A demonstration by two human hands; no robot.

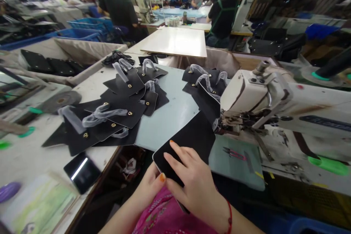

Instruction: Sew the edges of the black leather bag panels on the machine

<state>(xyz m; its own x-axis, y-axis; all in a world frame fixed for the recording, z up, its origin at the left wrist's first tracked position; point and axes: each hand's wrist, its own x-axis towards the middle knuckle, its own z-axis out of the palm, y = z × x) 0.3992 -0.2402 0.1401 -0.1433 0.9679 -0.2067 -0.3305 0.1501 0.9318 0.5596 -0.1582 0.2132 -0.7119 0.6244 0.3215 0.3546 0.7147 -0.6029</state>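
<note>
A black leather-like panel [192, 135] with a pale edge stretches from my lap up to the needle area of a white sewing machine [246, 95]. My left hand [149, 186] pinches its near left edge, thumb at the rim and the other fingers hidden underneath. Flat on top of the panel lies my right hand [193, 175], fingers spread, its thumb close to my left thumb. The panel's far end passes beside the presser foot area, where the exact contact is hidden.
Left of the panel, black pieces [117, 113] with plastic-wrapped handles and gold fittings lie piled; similar pieces [205, 76] lie behind the machine head. Pink thread snips [236, 153] rest on the machine bed. A phone [82, 172] lies at the left table's edge. Several people work farther back.
</note>
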